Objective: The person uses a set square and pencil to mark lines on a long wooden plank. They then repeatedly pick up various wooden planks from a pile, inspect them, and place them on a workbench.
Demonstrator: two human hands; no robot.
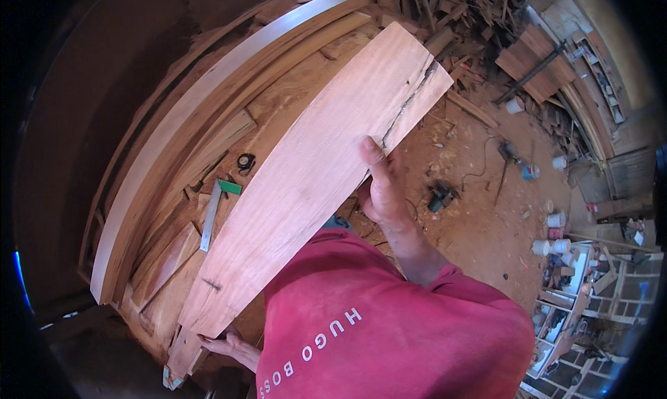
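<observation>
A long, pale pinkish wooden board [306, 170] lies slantwise in front of me, held in both hands. A dark crack runs along its far right edge, and a small dark mark shows near its lower left end. My right hand [387, 194] grips the right edge, thumb on the top face, fingers hidden underneath. At the lower left end, my left hand [235, 348] closes on the board's edge, its fingers partly hidden. Left of the board are a metal try square [210, 218] with a bright green part beside it and a round black tape measure [245, 163].
A long light-coloured beam [229, 65] stretches along the left over a wooden work surface [278, 125]. Scrap wood [462, 13] is heaped at the back. A corded power tool [441, 195] sits on the dusty floor [479, 225]. White buckets [556, 220] stand at the right.
</observation>
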